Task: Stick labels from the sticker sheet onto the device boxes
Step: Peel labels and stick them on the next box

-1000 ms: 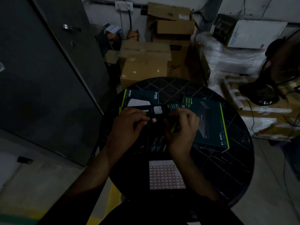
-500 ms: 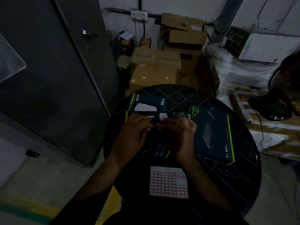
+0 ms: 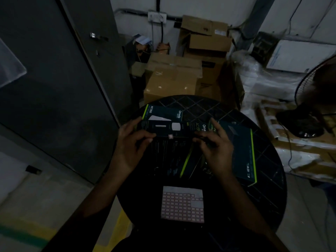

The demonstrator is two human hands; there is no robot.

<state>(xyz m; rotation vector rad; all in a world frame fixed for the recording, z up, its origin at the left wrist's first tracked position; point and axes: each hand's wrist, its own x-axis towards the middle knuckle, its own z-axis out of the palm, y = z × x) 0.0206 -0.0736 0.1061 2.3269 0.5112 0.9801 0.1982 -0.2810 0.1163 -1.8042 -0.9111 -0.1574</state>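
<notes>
Both hands hold a slim dark cardboard box point(image 3: 168, 130) by its ends, long axis running left to right: left hand point(image 3: 130, 142) gripping one end, right hand point(image 3: 216, 144) the other. A small pinkish label point(image 3: 171, 136) sits on its near face. The sticker sheet point(image 3: 182, 204) lies flat on the tabletop point(image 3: 269, 179), nearer me, midway between the wrists.

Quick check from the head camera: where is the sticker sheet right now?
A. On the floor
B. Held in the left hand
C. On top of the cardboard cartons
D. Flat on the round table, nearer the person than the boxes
D: the sticker sheet lies flat on the round table, nearer the person than both hands and the device boxes.
</notes>
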